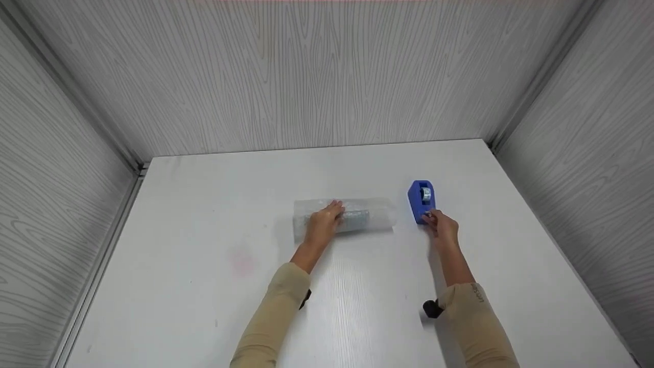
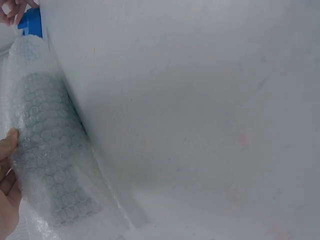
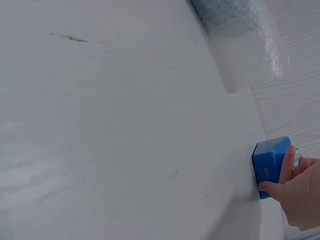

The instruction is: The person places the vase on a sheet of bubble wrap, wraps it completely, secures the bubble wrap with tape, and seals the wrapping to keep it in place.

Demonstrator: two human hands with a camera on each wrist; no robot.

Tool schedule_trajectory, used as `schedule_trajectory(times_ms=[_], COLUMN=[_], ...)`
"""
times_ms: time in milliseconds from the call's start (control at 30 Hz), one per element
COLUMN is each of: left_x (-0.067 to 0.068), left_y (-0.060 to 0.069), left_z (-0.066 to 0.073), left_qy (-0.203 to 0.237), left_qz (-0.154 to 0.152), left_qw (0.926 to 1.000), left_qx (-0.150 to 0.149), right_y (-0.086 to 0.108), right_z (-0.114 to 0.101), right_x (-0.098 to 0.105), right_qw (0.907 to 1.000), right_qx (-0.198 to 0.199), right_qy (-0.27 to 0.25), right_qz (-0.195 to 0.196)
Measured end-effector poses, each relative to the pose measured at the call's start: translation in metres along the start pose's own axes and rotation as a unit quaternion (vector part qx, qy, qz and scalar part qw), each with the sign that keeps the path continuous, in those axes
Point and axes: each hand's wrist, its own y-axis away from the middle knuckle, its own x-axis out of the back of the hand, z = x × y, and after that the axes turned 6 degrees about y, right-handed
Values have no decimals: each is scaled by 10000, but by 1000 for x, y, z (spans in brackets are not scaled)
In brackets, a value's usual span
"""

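Note:
A cylinder-shaped thing rolled in clear bubble wrap (image 1: 360, 220) lies sideways at the middle of the white table. Over its left half my left hand (image 1: 323, 225) grips the roll, with the fingertips at its far side. In the left wrist view, thumb and fingers (image 2: 7, 145) press at the wrap's edge; what is inside looks pale green-grey. To the right stands a blue tape dispenser (image 1: 416, 202) with a small tape roll in it. My right hand (image 1: 442, 226) pinches its near end, thumb on the front (image 3: 270, 187). Any loose tape between the fingertips is too small to tell.
The white table (image 1: 214, 204) is enclosed by grey wood-grain panels (image 1: 317, 76) at the back and both sides. A loose flap of bubble wrap (image 1: 380, 207) reaches toward the dispenser. Faint pink stain (image 1: 242, 260) marks the left part of the tabletop.

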Motion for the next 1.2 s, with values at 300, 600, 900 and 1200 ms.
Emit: schedule_trajectory(times_ms=[300,600,900,1200], left_x=[1,1,0,-1], left_y=[1,0,0,1], left_z=[-1,0,1,-2], left_qy=[89,69,-244,-149], left_qz=[-13,-3,34,174], left_qw=[10000,10000,9997,9996], left_qx=[-36,12,40,-152], right_y=[1,-2,0,3], right_z=[1,3,6,9], right_x=[-1,-1,-3,-1], right_qw=[9998,9990,9876,9809], right_qx=[143,165,25,-209], right_qy=[55,-113,-1466,-1780], right_qz=[127,390,564,762])
